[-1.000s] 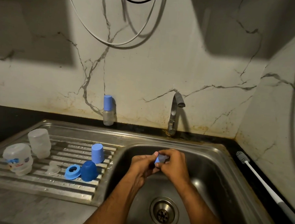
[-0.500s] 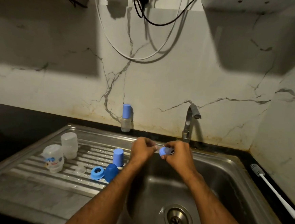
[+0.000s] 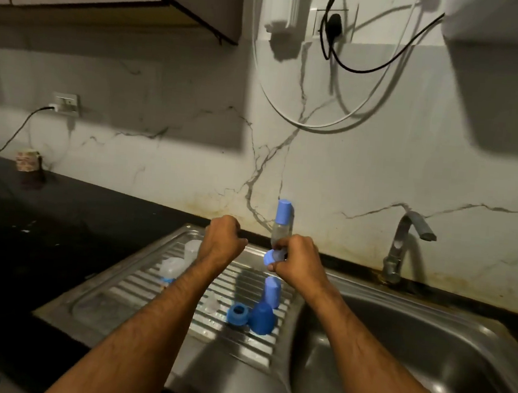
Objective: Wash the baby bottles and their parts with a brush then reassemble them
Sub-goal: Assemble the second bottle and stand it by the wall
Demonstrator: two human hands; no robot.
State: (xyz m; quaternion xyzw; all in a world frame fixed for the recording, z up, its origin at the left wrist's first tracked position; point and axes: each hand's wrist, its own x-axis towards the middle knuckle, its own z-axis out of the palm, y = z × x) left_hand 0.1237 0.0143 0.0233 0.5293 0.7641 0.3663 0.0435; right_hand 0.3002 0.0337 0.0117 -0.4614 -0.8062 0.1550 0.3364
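My right hand (image 3: 296,258) pinches a small blue bottle ring (image 3: 273,255) above the draining board. My left hand (image 3: 221,240) is raised beside it with its fingers curled; whether it holds anything is hidden. A small capped bottle (image 3: 282,220) with a blue cap stands against the wall behind my right hand. On the draining board (image 3: 139,289) lie a light blue cap (image 3: 272,291), a dark blue cap (image 3: 262,317), a blue ring (image 3: 237,313), a clear teat (image 3: 211,305) and two clear bottle bodies (image 3: 173,267), partly behind my left forearm.
The sink basin (image 3: 409,363) lies to the right, with the tap (image 3: 402,245) at its back. Black counter (image 3: 48,220) extends left, with a patterned cup (image 3: 27,161) by the wall. Cables (image 3: 319,120) hang above.
Both hands rose out of the basin and moved left over the draining board, and they separated. The blue ring stayed in my right hand. The view swung up and left.
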